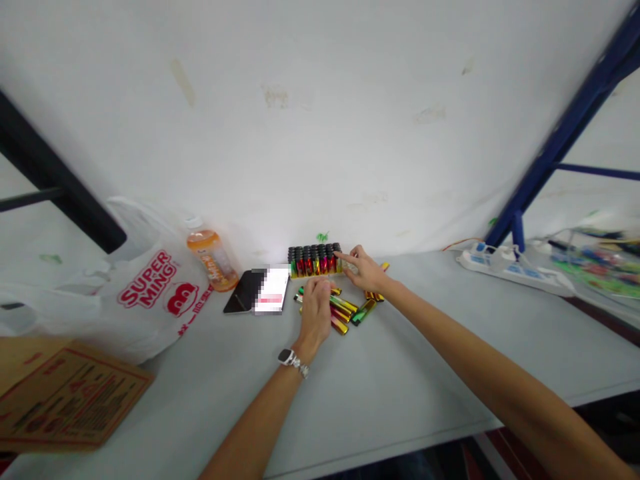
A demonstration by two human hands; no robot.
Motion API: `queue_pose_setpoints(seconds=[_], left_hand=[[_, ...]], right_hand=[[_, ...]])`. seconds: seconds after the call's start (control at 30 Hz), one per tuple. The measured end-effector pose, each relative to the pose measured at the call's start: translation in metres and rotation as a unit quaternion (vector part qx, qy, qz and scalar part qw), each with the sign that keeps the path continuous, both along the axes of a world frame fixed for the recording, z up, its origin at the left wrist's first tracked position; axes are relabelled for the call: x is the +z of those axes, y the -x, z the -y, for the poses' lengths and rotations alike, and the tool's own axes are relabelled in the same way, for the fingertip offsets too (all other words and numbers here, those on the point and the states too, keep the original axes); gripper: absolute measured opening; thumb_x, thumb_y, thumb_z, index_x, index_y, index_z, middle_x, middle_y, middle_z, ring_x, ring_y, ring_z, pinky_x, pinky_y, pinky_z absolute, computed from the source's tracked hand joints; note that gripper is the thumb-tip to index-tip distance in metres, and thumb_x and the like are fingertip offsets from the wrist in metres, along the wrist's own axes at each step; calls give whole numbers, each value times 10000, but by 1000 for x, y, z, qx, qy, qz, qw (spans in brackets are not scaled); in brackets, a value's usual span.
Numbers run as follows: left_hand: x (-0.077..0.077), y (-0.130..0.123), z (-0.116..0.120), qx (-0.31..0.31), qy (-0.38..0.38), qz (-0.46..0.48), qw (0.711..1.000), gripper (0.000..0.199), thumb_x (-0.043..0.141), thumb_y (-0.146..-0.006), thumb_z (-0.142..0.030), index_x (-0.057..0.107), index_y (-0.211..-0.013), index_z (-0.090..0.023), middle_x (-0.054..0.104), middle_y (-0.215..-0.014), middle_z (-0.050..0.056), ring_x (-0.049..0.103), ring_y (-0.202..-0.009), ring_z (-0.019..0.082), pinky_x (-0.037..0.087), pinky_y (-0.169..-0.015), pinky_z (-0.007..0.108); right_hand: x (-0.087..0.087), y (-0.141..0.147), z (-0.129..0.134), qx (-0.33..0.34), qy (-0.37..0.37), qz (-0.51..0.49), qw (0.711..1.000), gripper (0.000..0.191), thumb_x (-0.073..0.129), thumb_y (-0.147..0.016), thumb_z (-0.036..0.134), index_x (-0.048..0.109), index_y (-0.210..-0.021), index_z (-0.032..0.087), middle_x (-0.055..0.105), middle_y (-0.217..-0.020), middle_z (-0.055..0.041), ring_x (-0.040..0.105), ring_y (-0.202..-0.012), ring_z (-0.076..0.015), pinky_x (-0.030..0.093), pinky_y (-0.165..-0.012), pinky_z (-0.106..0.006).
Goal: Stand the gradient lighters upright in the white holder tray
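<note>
Upright lighters with black tops and shiny red, green and gold bodies stand packed in rows in a display tray (316, 261) by the wall. My right hand (364, 270) is at the tray's right end, its index finger stretched out to touch the end lighters and its other fingers apart. Just in front of the tray, my left hand (316, 307) lies over a loose pile of lighters (342, 308), fingers curled together; what is under them is hidden. A green and gold lighter (364, 312) lies between the hands. More gold lighters (375, 295) are partly behind my right wrist.
Left of the tray lie a phone (245, 291) with a lit white screen beside it and a bottle of orange drink (213, 257). Further left are a white plastic bag (150, 293) and a cardboard box (75, 393). A power strip (515, 270) lies right, beside a blue post (550, 140).
</note>
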State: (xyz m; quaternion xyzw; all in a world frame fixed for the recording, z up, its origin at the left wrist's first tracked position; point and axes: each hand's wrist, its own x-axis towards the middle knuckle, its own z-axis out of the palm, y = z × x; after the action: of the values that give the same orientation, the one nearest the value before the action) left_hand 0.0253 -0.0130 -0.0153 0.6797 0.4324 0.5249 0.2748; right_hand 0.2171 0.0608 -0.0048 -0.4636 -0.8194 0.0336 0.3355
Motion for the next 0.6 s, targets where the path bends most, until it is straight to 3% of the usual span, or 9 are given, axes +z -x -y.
queue_pose_setpoints(seconds=[0.07,0.13,0.23,0.33,0.47,0.6], left_hand=[[0,1,0,4,-2,-6,1000,496,269,-1010,-492,654,-916,-194,591,-1039,83,557,-1034,220,441,-968,387],[0,1,0,5,-1,-8,1000,491,267,-1013,-483,651,-911,-194,590,-1027,78,559,-1029,217,440,-970,384],[1,0,1,4,-2,-13,1000,489,260,-1017,-468,644,-883,-197,594,-1016,74,558,-1028,217,441,-965,378],[1,-2,1,8,-4,-18,1000,478,260,-1019,-450,643,-876,-202,595,-1001,68,554,-1023,216,431,-969,379],[1,-4,2,8,-6,-23,1000,459,268,-1019,-432,633,-856,-208,592,-984,59,554,-1006,212,421,-969,385],[-1,-2,0,9,-12,-21,1000,450,268,-1021,-416,627,-853,-203,594,-983,60,552,-1011,211,416,-976,390]], right_hand=[[2,0,9,7,16,-16,1000,680,532,-846,126,391,-1504,222,434,-1060,-71,521,-962,-211,434,-989,-394],[3,-2,22,18,25,-44,999,705,511,-780,65,416,-1465,204,443,-1076,-73,517,-999,-215,425,-998,-385],[5,-6,49,52,40,-44,997,496,510,-641,18,625,-1095,181,475,-1045,-73,507,-1016,-228,425,-972,-375],[6,-11,80,72,61,30,995,353,553,-570,49,624,-890,179,505,-963,-72,488,-956,-247,429,-904,-378],[7,-13,102,53,65,116,990,330,615,-563,123,619,-888,180,521,-976,-91,458,-975,-273,414,-899,-395],[3,-10,96,33,70,148,986,314,602,-582,125,605,-890,185,546,-936,-80,484,-964,-267,394,-948,-406]])
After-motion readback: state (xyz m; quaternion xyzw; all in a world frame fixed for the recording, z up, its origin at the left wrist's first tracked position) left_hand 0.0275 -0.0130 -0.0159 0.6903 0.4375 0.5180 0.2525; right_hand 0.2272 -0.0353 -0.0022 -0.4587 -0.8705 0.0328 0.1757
